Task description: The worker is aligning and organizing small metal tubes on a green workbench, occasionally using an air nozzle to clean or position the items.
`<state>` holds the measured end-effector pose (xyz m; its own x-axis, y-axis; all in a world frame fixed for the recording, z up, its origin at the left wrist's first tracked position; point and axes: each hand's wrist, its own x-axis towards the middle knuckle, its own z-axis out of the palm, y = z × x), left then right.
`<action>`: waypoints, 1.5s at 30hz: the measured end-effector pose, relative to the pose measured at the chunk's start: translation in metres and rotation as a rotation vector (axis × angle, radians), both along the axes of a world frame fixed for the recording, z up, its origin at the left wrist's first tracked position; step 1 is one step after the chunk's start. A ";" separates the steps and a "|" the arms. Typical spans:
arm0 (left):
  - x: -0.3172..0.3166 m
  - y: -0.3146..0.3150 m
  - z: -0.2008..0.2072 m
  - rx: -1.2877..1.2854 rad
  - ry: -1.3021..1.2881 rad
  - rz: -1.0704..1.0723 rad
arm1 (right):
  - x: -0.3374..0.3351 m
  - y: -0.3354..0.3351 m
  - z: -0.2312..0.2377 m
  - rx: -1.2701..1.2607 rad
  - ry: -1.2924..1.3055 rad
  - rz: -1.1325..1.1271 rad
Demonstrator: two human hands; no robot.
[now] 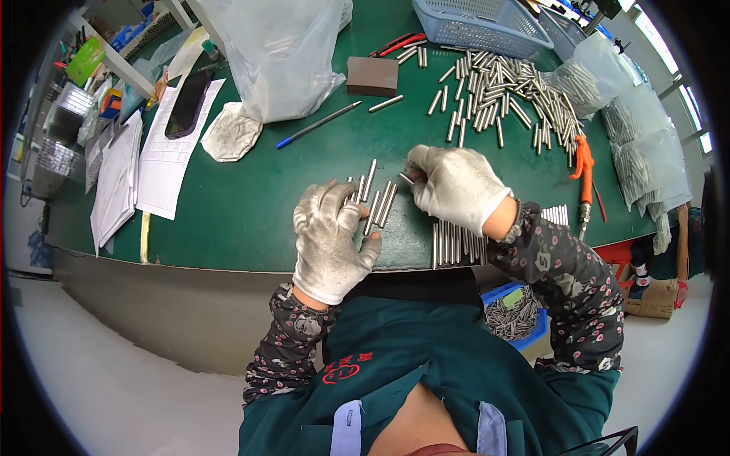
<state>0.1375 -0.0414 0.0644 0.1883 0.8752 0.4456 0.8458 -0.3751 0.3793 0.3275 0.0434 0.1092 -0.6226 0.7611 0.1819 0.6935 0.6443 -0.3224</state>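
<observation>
My right hand (456,187), in a pale worn work glove, pinches a short steel pin (406,179) just above the green table. My left hand (328,237), gloved alike but with some fingertips bare, rests on the table with its thumb apart from the fingers. Its fingertips touch or nearly touch a small group of steel pins (384,205) lying roughly side by side between the hands. Under my right wrist lies a neat row of steel pins (452,245) along the near table edge, partly hidden by the forearm.
Beyond my right hand spreads a loose heap of pins (498,87), with a blue basket (483,29) behind it. An orange air gun (583,159) and bagged pins (642,152) lie right. Farther left are a brown block (372,76), pen (318,125), plastic bag (277,64) and phone (188,105).
</observation>
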 end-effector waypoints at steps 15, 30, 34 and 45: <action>-0.001 0.000 -0.001 -0.046 -0.010 0.005 | -0.008 0.000 0.001 0.189 -0.275 0.284; -0.001 -0.002 -0.003 -0.007 -0.035 0.023 | -0.007 0.002 -0.004 0.347 -0.452 0.360; -0.001 -0.001 -0.005 -0.009 -0.023 0.034 | -0.012 -0.001 0.003 0.312 -0.540 0.476; -0.015 -0.005 0.005 -0.042 0.001 0.093 | -0.012 0.010 -0.005 0.367 -0.520 0.548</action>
